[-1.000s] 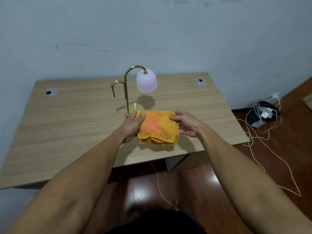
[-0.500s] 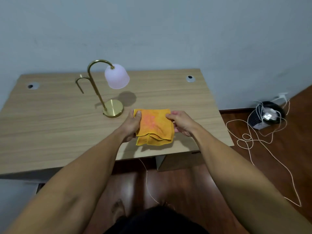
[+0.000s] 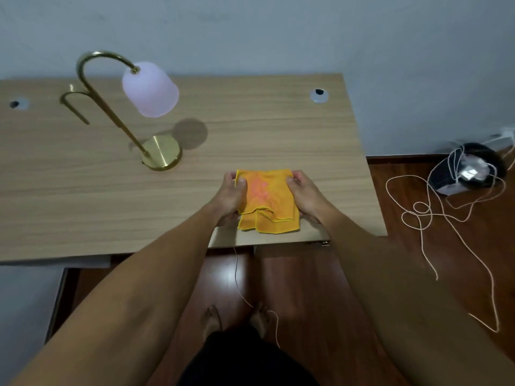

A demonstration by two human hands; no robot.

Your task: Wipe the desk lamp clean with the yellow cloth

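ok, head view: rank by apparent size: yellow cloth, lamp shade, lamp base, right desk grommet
1. yellow cloth, partly covered by both hands
2. lamp shade, close to the cloth; it stands nearer the camera than the desktop, so this order is unsure
3. lamp base
4. right desk grommet, clearly smallest

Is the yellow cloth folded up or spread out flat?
Folded. The cloth shows stacked layers with several edges along its near side, and both hands, left hand and right hand, pinch its sides.
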